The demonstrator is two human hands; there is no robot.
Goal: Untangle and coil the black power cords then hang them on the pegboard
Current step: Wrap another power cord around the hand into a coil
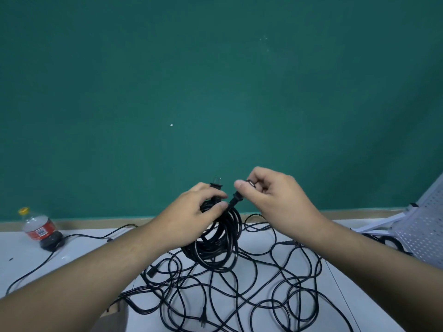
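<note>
1. A green wall (215,80) fills the upper view, with a white table (24,255) running along its foot.
2. Across the table sprawls the tangle of black cords (251,295), loops crossing one another in many places.
3. The white pegboard (422,226) leans at the far right, well apart from the hands.
4. One coiled cord (215,245) hangs above the tangle, its lower loops close to the pile (whether they touch it I cannot tell).
5. A bottle (39,227) lies on the table at far left.
6. The left hand (191,212) grips the coil's gathered top, fingers curled round the bundle and thumb laid across it.
7. The right hand (275,200) pinches the connector end (237,197) between thumb and forefinger, the other fingers curled in.
8. The plug (217,184) juts up beyond the left fingers.
9. Handling, as a judgement: the cord looks light and limp yet springy, so the loops would likely spread if that grip slackens. Its rubbery jacket probably snags on neighbours. The best hold is the gathered top, where all the turns meet.
</note>
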